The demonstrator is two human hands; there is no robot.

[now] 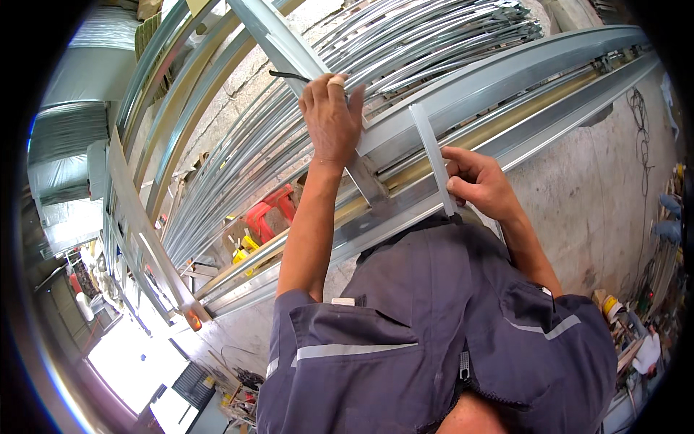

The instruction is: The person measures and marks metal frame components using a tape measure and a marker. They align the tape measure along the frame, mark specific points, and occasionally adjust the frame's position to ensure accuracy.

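Observation:
My left hand (331, 123) is up at a wide grey metal profile (278, 40), its fingers curled over. A tan band circles one finger, and the thumb stands off to the right. From under these fingers a thin black rod (288, 74) sticks out to the left; its other end is hidden. My right hand (481, 182) pinches a narrow pale grey strip (431, 155) between thumb and fingers. The strip stands tilted in front of a long metal frame (499, 79), its lower end close to my dark work jacket (426, 282).
Many thin metal profiles (238, 155) lie bundled beyond the frame. A red object (271, 212) and a yellow tool (246, 253) sit below them. Wrapped stacks (79, 137) stand at the left. Cluttered goods (636, 347) lie at the lower right.

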